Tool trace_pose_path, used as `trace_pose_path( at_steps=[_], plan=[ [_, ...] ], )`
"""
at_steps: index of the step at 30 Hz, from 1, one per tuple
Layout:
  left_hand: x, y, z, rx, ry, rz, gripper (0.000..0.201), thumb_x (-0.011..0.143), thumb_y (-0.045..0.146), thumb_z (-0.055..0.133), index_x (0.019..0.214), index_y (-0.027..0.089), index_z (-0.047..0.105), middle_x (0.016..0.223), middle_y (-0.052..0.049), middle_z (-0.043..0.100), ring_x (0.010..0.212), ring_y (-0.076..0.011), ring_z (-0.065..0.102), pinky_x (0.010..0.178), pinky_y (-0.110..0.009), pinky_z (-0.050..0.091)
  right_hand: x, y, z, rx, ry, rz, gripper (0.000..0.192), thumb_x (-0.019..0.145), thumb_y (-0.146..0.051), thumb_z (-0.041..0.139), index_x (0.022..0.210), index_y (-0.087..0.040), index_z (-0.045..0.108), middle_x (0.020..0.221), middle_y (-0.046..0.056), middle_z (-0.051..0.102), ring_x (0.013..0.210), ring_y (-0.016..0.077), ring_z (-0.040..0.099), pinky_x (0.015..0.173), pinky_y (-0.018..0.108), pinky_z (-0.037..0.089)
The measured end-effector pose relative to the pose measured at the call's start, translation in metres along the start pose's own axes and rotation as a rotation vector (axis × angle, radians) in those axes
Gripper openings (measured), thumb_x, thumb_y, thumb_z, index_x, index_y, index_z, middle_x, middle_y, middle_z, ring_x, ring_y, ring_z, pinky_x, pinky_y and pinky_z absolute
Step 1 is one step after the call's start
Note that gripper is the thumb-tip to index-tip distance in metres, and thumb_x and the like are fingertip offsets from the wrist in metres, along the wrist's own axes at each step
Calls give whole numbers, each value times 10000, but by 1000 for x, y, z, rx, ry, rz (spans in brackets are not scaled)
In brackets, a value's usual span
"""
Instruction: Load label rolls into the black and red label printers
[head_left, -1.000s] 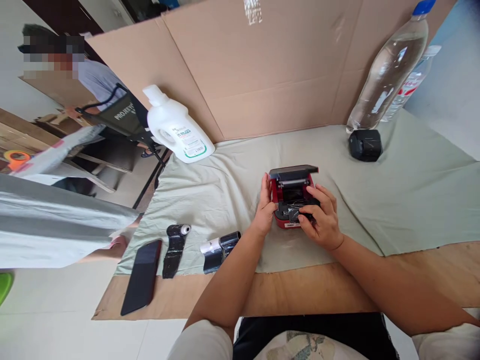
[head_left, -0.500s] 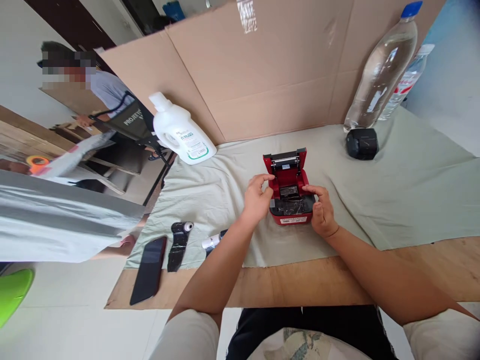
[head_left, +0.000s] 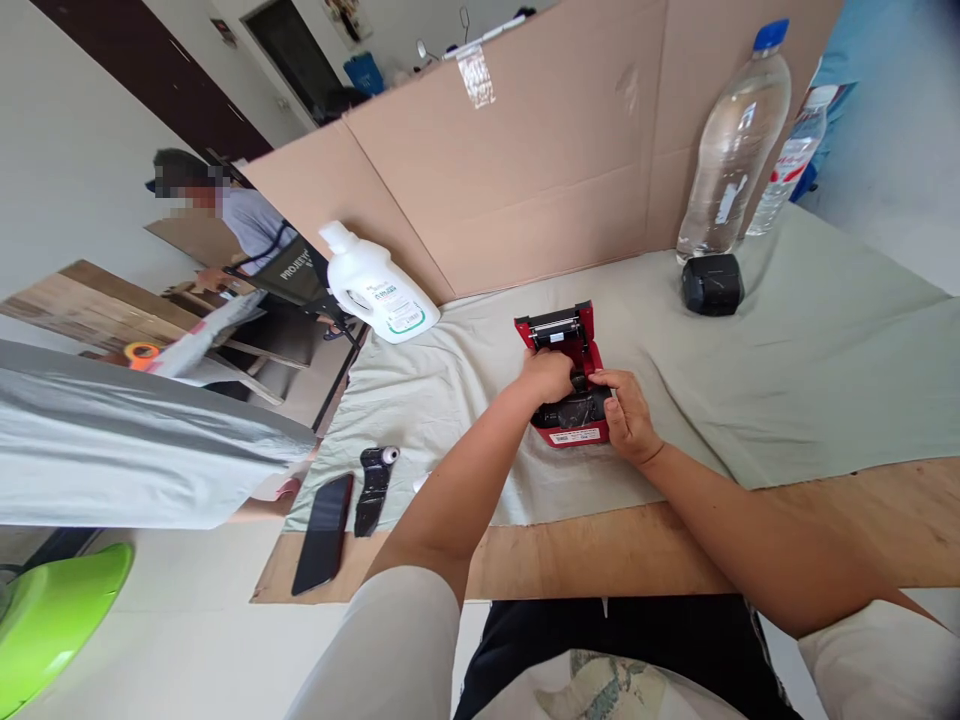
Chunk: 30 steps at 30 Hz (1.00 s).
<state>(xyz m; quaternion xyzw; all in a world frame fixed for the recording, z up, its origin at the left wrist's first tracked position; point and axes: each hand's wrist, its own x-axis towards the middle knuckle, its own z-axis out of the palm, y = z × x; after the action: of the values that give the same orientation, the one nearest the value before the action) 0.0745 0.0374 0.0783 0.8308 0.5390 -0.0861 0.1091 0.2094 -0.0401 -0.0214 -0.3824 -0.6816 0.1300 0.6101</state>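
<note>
A small red and black label printer (head_left: 574, 437) sits on the cloth with its lid (head_left: 555, 325) raised. My left hand (head_left: 547, 378) reaches down into its open compartment, fingers curled and closed; their tips, and whatever they grip, are hidden. Against the printer's right side, my right hand (head_left: 632, 418) grips the edge, with the index finger over the rim and the thumb near the front corner. Dark film-like material (head_left: 577, 408) covers the front part of the printer. A partly unrolled black strip on a white core (head_left: 373, 490) lies to the left.
A phone (head_left: 322, 533) lies at the front left. A white jug (head_left: 382, 290) stands by the cardboard panel (head_left: 525, 170). Back right are a large water bottle (head_left: 735, 150), a smaller bottle (head_left: 793, 160) and a black object (head_left: 712, 285). A person (head_left: 255, 225) sits beyond, left.
My left hand has moved from the printer's left edge into its compartment, and its fingers have curled. My right hand keeps its place at the right side. The camera view has shifted.
</note>
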Motion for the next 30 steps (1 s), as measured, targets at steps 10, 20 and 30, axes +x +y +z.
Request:
trace_pose_path(
  at_steps=[10,20,30],
  plan=[
    [-45,-24,-21,-745,102,176,355,639,194,703,975,163,593,954,-38,648,881,-197,611,826,-336,498,1,2,-3,22,-22,-12,366,996,-445,332,1165,-241,585,1107,115,661,1111,282,601,973,525,481],
    [-132,-116,-35,-796,-336,-52,537,620,389,788,1105,187,677,944,-34,695,743,-163,601,605,-247,462,1,-4,-7,22,-84,39,355,1004,-471,329,1139,-275,593,1154,113,649,1145,307,579,1026,542,448],
    [-155,-221,34,-511,-270,-441,529,471,293,767,989,196,725,1032,-56,743,1010,-275,636,898,-326,467,0,1,-3,-12,-41,-13,340,996,-422,344,1108,-244,612,1117,113,658,1110,298,601,994,555,458]
  ],
)
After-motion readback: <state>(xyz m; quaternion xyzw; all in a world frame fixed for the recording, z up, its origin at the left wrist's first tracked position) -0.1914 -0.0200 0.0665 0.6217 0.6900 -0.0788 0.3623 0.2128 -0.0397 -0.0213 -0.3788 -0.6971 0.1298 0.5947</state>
